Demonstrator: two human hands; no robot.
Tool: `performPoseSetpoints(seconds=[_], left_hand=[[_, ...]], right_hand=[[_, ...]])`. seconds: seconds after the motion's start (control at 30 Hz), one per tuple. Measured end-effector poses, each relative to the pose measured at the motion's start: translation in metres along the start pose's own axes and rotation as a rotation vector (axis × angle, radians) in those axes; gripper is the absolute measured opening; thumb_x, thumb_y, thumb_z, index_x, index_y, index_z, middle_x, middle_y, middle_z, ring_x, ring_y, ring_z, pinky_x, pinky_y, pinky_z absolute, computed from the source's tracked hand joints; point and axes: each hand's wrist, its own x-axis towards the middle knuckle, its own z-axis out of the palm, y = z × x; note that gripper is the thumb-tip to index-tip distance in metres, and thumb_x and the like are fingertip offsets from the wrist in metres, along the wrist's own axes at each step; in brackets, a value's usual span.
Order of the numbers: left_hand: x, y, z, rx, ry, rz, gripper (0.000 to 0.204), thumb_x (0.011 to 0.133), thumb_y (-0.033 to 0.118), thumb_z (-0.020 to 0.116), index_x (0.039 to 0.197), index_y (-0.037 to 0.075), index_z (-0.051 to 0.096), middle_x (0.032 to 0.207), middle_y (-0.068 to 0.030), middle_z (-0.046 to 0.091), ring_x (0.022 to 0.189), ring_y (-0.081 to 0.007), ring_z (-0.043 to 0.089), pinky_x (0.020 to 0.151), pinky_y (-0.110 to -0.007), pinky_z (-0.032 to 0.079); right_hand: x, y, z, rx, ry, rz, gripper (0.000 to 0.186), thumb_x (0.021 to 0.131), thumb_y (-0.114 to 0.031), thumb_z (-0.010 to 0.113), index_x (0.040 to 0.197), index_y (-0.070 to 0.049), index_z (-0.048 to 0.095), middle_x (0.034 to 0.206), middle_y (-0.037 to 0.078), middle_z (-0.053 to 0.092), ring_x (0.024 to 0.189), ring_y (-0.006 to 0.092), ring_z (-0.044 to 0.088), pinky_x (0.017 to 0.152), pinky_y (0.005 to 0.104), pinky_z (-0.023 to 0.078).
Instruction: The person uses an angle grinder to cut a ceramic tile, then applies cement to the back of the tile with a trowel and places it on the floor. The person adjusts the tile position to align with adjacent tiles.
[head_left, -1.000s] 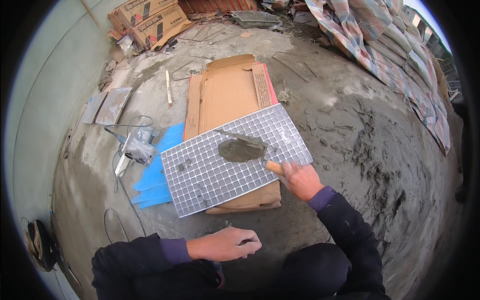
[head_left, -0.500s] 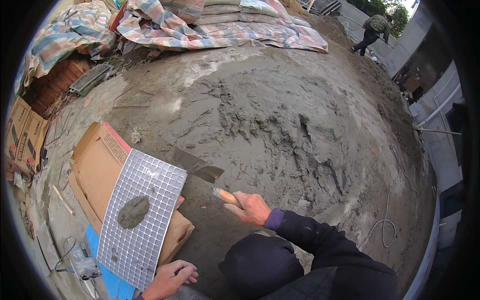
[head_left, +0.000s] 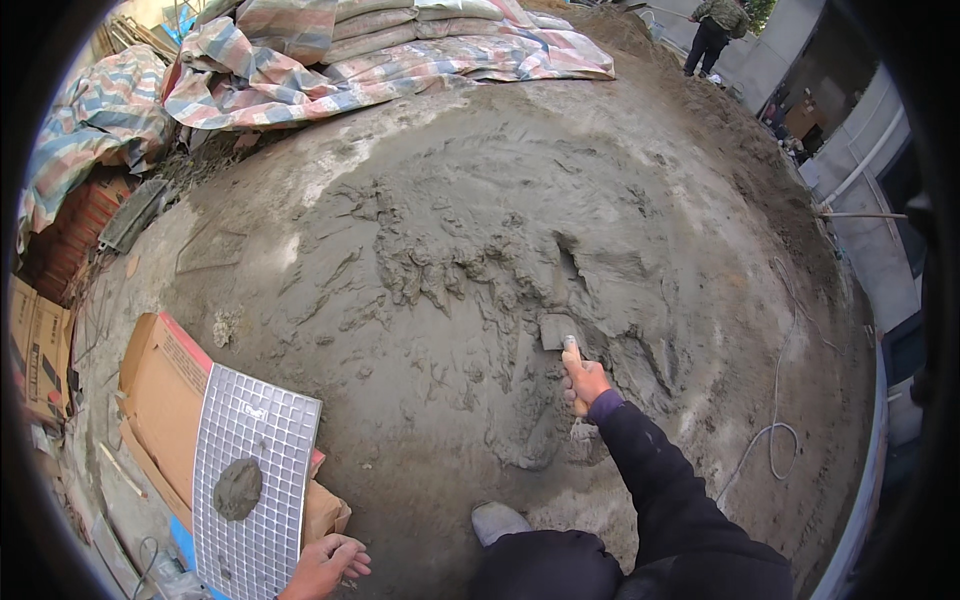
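Note:
My right hand (head_left: 587,381) is closed round the wooden handle of a trowel (head_left: 555,330). The trowel's flat blade meets the broken edge of a wide spread of wet grey mortar (head_left: 450,200). To the left, a tile (head_left: 275,425) leans with its gridded grey back facing up. One lump of mortar (head_left: 238,489) sits on that back. Beside the tile's lower right edge is my left hand (head_left: 328,565), fingers loosely bent and holding nothing visible. Whether it touches the tile or the torn cardboard there, I cannot tell.
An opened cardboard box (head_left: 165,385) lies under the tile. Stacked bags (head_left: 420,35) under a striped tarp (head_left: 270,85) line the far side. A thin cable (head_left: 775,440) curls on the ground at right. Another person (head_left: 715,35) stands far back right.
My right hand has carried the trowel away from the tile, rightward and farther out to the mortar. The view has shifted, and the left hand stays by the tile. The distant person now stands more upright.

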Motion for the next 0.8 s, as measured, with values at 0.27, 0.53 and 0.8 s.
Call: performPoseSetpoints(seconds=[0.27, 0.53, 0.8], left_hand=[[-0.015, 0.008, -0.011, -0.025, 0.136, 0.033, 0.039, 0.111, 0.035, 0.058, 0.123, 0.000, 0.066, 0.100, -0.0103, 0.074, 0.084, -0.0162, 0.073, 0.075, -0.029, 0.058], [-0.011, 0.026, -0.011, -0.035, 0.153, 0.028, 0.037, 0.111, 0.029, 0.056, 0.118, -0.006, 0.066, 0.102, -0.0165, 0.074, 0.087, -0.0247, 0.076, 0.077, -0.034, 0.062], [-0.047, -0.005, -0.077, -0.244, 0.408, 0.136, 0.033, 0.110, 0.028, 0.055, 0.108, -0.004, 0.065, 0.092, -0.0137, 0.074, 0.074, -0.0220, 0.076, 0.065, -0.030, 0.061]], right_hand=[[-0.002, -0.006, -0.017, 0.028, -0.074, 0.000, 0.037, 0.106, -0.042, 0.066, 0.093, -0.008, 0.057, 0.068, 0.000, 0.052, 0.049, 0.0126, 0.049, 0.045, 0.0322, 0.040], [0.064, -0.057, 0.003, -0.198, -0.039, -0.131, 0.044, 0.103, -0.047, 0.069, 0.087, -0.007, 0.056, 0.067, 0.000, 0.055, 0.049, 0.0118, 0.051, 0.046, 0.0317, 0.041], [0.072, -0.077, 0.032, -0.066, -0.111, -0.178, 0.043, 0.104, -0.048, 0.068, 0.091, -0.009, 0.054, 0.067, 0.000, 0.052, 0.048, 0.0125, 0.049, 0.044, 0.0329, 0.040]])
